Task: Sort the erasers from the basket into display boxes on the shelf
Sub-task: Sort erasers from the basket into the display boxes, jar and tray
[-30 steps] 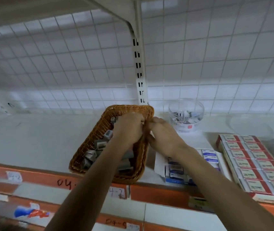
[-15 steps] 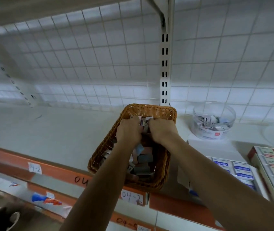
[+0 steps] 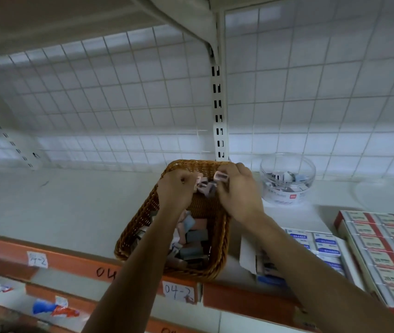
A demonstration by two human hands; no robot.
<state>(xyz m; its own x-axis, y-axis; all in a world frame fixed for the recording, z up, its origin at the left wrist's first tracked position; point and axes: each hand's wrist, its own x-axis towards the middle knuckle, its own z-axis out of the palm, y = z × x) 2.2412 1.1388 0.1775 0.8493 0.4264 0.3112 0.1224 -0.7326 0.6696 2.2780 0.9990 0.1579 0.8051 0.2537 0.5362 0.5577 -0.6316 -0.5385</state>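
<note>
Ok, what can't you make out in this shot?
Head view only.
Left hand: its own knuckles hide the fingertips, so its grip is unclear.
Erasers in the basket: partly hidden under the left forearm.
Clear tub: label too blurred to read.
Red display box: cut off by the right edge.

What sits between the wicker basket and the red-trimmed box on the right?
In the head view, a white display box of blue-labelled erasers, partly hidden by the right forearm.
</note>
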